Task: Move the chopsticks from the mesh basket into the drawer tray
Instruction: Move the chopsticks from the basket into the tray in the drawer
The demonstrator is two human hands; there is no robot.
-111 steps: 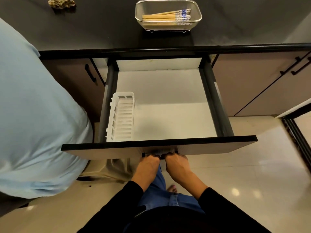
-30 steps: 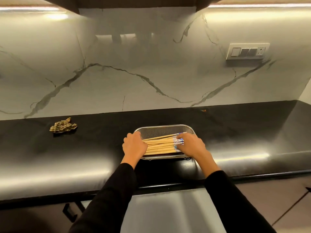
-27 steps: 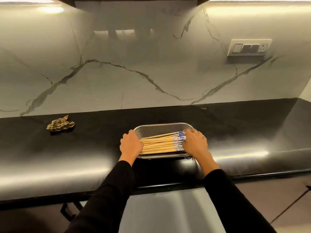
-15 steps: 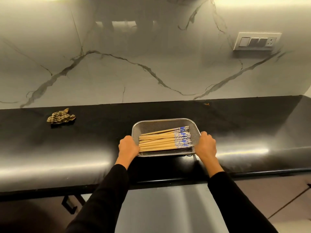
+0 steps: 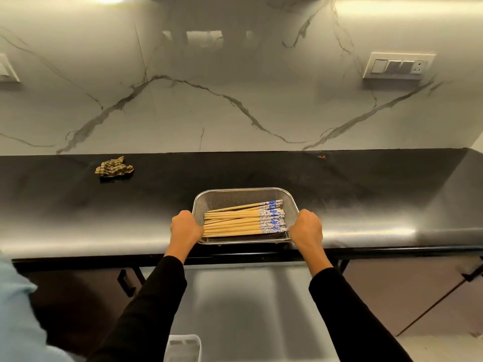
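1. Two black sleeves (image 5: 156,296) reach forward over the open drawer (image 5: 235,296), which lies below and nearer than the mesh basket (image 5: 243,195); the drawer floor is blurred.
2. One white drawer tray (image 5: 183,347) shows only partly at the bottom edge, near and below-left of the basket.
3. A pale blue cloth of another person (image 5: 18,322) fills the near corner, far left of the basket.
4. The left hand (image 5: 186,227) grips the left rim of the basket with curled fingers, and the right hand (image 5: 306,227) grips the right rim in the same way.
5. The basket stands at the front edge of the black counter (image 5: 366,199). The chopsticks (image 5: 243,222) lie inside it, side by side, with the blue-patterned ends towards its right wall.
6. A crumpled striped rag (image 5: 113,168) lies on the counter, behind and well left of the basket.
7. Behind the basket rises the marble wall (image 5: 209,113). A switch plate (image 5: 397,66) is up and right of the basket.
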